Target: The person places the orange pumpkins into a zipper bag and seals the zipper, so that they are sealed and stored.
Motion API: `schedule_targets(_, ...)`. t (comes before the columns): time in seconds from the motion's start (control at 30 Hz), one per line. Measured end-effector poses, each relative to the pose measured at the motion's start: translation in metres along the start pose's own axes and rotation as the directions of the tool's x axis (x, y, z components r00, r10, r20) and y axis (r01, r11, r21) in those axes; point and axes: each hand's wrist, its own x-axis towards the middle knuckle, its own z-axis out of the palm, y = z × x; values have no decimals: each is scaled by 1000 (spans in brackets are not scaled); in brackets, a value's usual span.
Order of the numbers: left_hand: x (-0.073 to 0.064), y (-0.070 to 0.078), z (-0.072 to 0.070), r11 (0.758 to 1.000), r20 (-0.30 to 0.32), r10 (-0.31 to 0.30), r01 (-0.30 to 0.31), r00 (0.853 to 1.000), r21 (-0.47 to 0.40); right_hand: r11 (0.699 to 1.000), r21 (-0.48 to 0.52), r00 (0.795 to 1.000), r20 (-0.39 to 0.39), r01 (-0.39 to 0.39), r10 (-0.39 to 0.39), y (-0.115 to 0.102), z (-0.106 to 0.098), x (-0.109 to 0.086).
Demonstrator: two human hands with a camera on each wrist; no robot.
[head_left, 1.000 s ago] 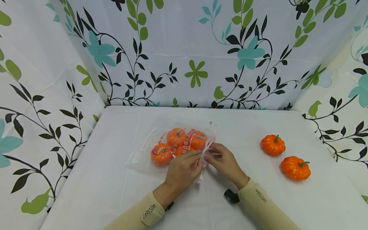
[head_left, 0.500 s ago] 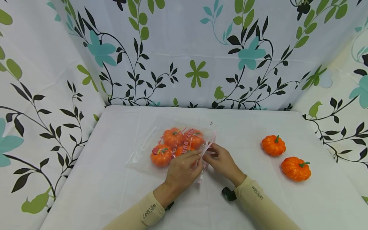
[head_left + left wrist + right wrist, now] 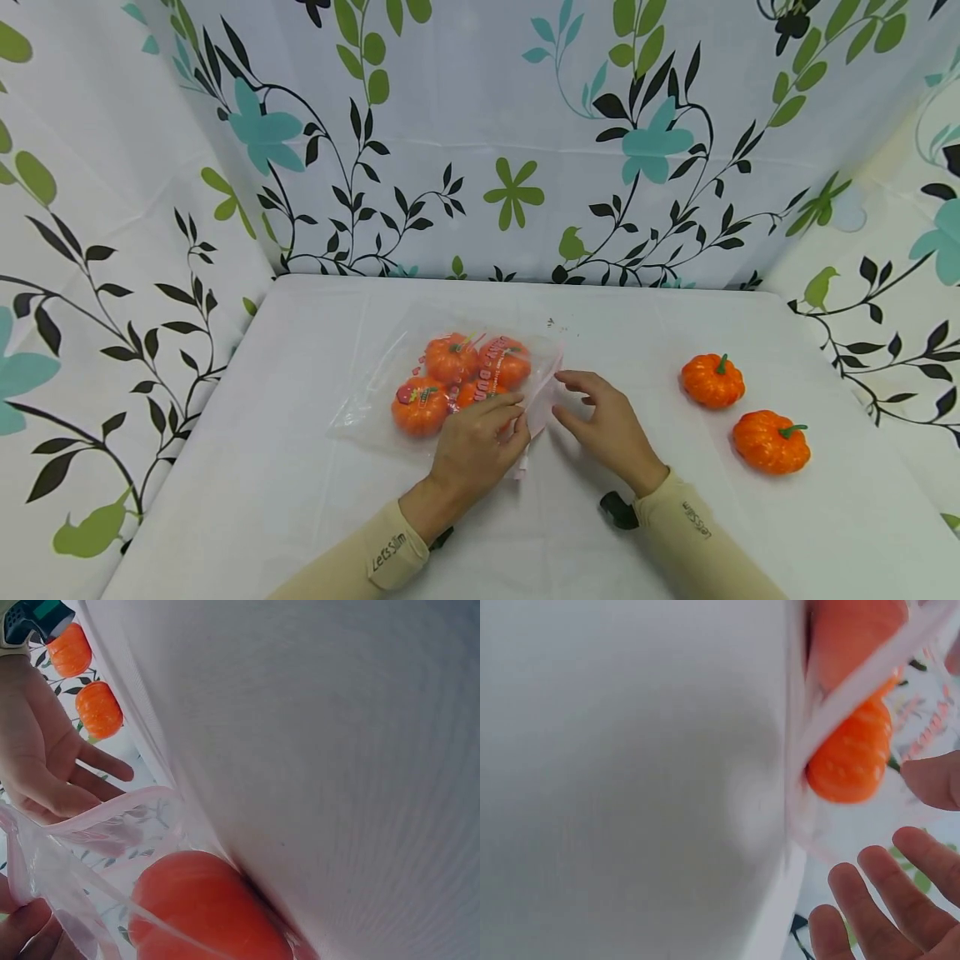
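A clear plastic zip bag point(image 3: 367, 408) with red print and a pink rim lies on the table, its mouth to the right. Several small orange toy pumpkins point(image 3: 422, 408) are inside it. My left hand point(image 3: 476, 450) pinches the near part of the bag's mouth; in the left wrist view its fingers point(image 3: 30, 922) hold the pink rim point(image 3: 127, 801). Just right of the mouth is my right hand point(image 3: 611, 425), with thumb and fingers spread and nothing in them. In the right wrist view the bag's mouth stands apart, showing a pumpkin point(image 3: 851, 761) within.
Two loose orange pumpkins, one farther back point(image 3: 712, 380) and one nearer point(image 3: 772, 442), sit on the right of the white table point(image 3: 247, 467). Leaf-patterned curtains point(image 3: 450, 125) stand behind and at both sides. Dark wrist cameras point(image 3: 618, 510) hang under the wrists.
My right hand has let go of the bag's rim and moved slightly right, its fingers spreading. My left hand keeps its pinch. The bagged pumpkins shifted a little to the left earlier.
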Motion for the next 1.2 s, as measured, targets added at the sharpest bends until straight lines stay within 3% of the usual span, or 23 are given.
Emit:
schedule_targets(0.3, 0, 1, 1, 1000, -17, 2, -2, 1000, -16, 986, -155, 997, -56, -58, 50, 9, -40, -7)
schedule_targets(0.53, 0, 1, 0, 1000, -14, 1, -1, 1000, -5, 978, -162, 988, -101, -132, 117, 24, -72, -18)
schedule_targets(0.7, -1, 1, 2, 1000, -15, 11, -11, 1000, 3, 975, -166, 978, -173, -147, 118, 36, -91, -28)
schedule_targets(0.93, -1, 1, 2, 1000, 0, 2, -2, 1000, 4, 961, -177, 949, -271, -211, 158, 54, -119, -39)
schedule_targets(1.2, -1, 2, 1, 1000, -6, 3, -3, 1000, -6, 887, -231, 889, -336, -399, 313, 75, -143, -53)
